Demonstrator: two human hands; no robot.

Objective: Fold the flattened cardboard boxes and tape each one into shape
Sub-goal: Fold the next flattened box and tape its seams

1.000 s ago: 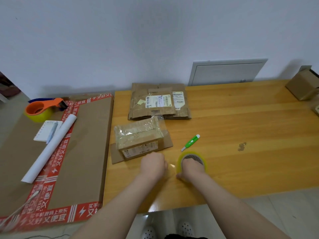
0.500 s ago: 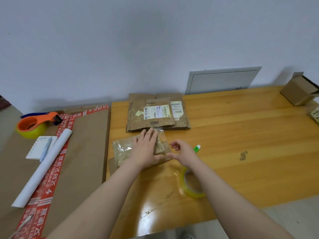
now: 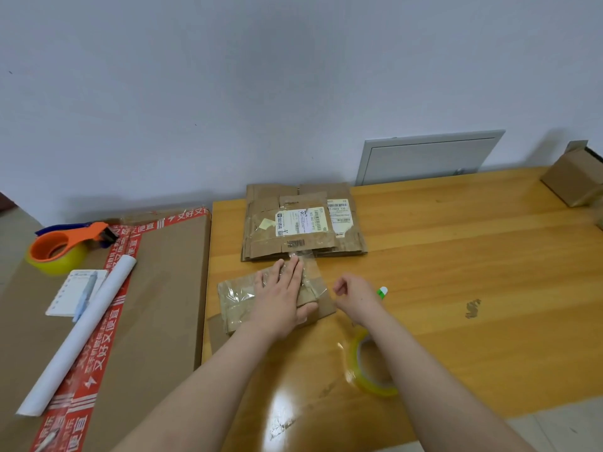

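Note:
A small cardboard box (image 3: 241, 301), wrapped in crinkled clear tape, lies near the table's left edge. My left hand (image 3: 284, 295) presses flat on top of it, fingers straight and pointing away from me. Just right of the box, my right hand (image 3: 354, 296) hovers with curled fingers, pinching what looks like a strip of clear tape (image 3: 342, 347) that runs back to the yellow-green tape roll (image 3: 372, 370) under my right forearm. A stack of flattened cardboard boxes (image 3: 303, 223) with shipping labels lies behind the small box.
A green-and-white cutter (image 3: 382, 291) peeks out behind my right hand. A large flat carton (image 3: 156, 288) at left carries an orange tape dispenser (image 3: 62, 247), a notepad with pen (image 3: 76, 291) and a white paper roll (image 3: 81, 331). A folded box (image 3: 574, 181) stands far right on the wooden table (image 3: 456, 256).
Both hands left the tape roll and moved forward. My left hand now lies flat on the small box and my right hand is beside it. The view tilted up slightly.

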